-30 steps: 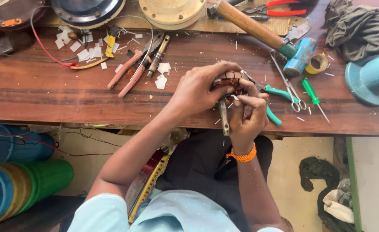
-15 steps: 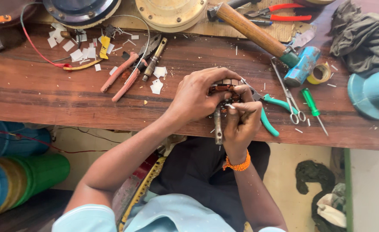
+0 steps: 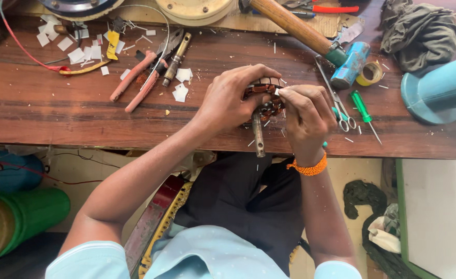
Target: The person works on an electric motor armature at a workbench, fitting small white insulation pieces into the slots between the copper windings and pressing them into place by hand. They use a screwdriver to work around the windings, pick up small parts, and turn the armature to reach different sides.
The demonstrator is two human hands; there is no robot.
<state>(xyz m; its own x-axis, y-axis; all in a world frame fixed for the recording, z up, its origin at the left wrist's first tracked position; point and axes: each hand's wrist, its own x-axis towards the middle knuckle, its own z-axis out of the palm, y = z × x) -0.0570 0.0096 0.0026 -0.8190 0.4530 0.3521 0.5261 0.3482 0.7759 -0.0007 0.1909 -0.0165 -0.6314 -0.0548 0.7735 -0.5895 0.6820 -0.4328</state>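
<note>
Copper-brown windings show on the small motor armature [image 3: 263, 98] that both hands hold over the near edge of the wooden surface [image 3: 57, 111]. Its steel shaft [image 3: 258, 135] points down toward the person, past the surface's edge. The left hand [image 3: 233, 98] wraps around the armature from the left, its grip closed on the wound body. The right hand [image 3: 305, 111] pinches a small white slip [image 3: 278, 91] against the top of the windings, thumb and forefinger tight together; an orange beaded band [image 3: 307, 168] circles that wrist.

Just right of the right hand lie scissors [image 3: 336, 101] and a green-handled screwdriver [image 3: 365, 109]. Beyond them a hammer [image 3: 310, 36] with a wooden handle and blue head rests at a slant, a roll of tape [image 3: 370, 73] beside its head. Left of the hands lie red-handled pliers [image 3: 137, 80] and scattered white paper scraps [image 3: 180, 85]. A grey rag [image 3: 419, 31] sits at the far right corner.
</note>
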